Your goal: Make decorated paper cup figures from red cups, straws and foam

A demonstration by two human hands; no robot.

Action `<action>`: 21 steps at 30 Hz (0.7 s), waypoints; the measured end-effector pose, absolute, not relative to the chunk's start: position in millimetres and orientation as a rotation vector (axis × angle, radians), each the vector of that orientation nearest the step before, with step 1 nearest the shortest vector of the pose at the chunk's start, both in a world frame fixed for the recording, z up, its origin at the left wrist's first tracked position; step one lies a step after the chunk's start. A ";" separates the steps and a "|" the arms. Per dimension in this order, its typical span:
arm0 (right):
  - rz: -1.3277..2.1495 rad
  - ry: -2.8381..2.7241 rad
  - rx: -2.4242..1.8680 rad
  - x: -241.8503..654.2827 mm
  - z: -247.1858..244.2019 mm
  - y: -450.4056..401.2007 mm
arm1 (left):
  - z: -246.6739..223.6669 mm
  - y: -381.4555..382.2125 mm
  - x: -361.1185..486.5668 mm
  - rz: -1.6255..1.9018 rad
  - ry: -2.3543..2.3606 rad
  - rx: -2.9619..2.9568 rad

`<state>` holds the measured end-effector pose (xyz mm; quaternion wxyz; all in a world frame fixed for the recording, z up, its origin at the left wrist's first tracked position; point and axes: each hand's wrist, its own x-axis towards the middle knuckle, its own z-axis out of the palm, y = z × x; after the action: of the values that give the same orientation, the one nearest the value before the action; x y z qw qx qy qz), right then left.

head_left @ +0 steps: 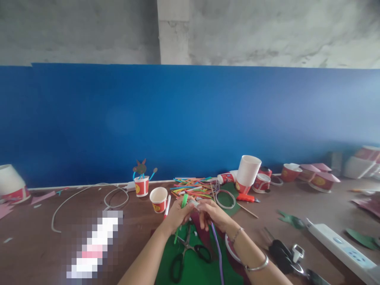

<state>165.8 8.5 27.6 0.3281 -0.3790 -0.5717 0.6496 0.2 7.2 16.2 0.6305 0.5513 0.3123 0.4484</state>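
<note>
The left hand and the right hand pinched, as it seemed, one small pale piece between their fingertips. Below lay one green sheet, bearing one pair of scissors; one purple strip ran from under the right hand, one green strip stood in the left. Probably the step was fine fingerwork; the next move called for steadiness.

No words, brands or numbers can be read. A round yellow emblem is borne by the red side of the open paper cup, and another by the figure-topped cup; their details are too small to be made out. The pixelated item is obscured.
</note>
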 end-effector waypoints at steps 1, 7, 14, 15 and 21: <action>1.714 -1.488 -0.974 166.3 26.8 8.7 | 16.5 6.2 0.6 1.028 0.709 1.212; 1.691 -1.452 -0.969 165.7 27.5 9.7 | 17.3 5.0 0.1 0.964 0.721 1.062; 1.661 -1.517 -1.054 164.7 29.7 9.5 | 17.4 7.7 -1.5 0.982 0.772 1.307; 1.676 -1.499 -1.038 165.0 29.2 9.3 | 17.2 7.4 -0.9 0.989 0.761 1.296; 1.761 -1.430 -0.931 166.7 27.3 8.2 | 16.5 5.6 1.5 1.010 0.711 1.191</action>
<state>166.7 8.2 27.3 0.3379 -0.3572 -0.5490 0.6758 1.5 5.6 16.5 0.6539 0.5251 0.3137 0.4453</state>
